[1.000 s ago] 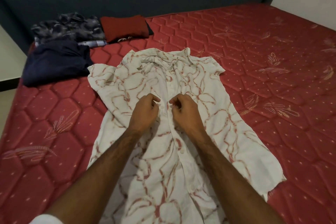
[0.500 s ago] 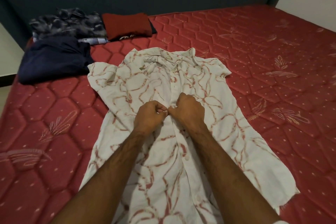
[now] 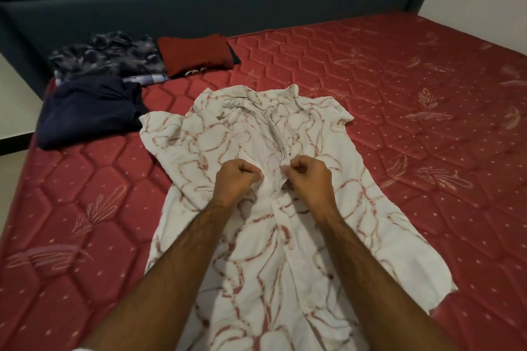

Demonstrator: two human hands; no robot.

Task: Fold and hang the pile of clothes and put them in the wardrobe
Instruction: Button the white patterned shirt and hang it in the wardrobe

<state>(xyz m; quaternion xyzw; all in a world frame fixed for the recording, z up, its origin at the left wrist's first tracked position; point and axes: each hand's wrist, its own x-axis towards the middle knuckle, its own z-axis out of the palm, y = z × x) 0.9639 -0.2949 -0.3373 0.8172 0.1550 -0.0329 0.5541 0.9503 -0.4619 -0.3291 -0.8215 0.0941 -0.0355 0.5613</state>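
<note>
White shirt with red swirls (image 3: 285, 251) is spread flat, front up, mid-bed on the red mattress (image 3: 413, 94). Left hand (image 3: 236, 179) and right hand (image 3: 308, 177) each pinch the button placket, fingers curled. Folded clothes (image 3: 114, 85) sit at 10 o'clock.

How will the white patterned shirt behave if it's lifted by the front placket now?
The white patterned shirt is likely floppy: it lies wrinkled flat on the mattress. It probably weighs little, since the left hand and right hand bunch it easily. Its unbuttoned top would likely gape.
</note>
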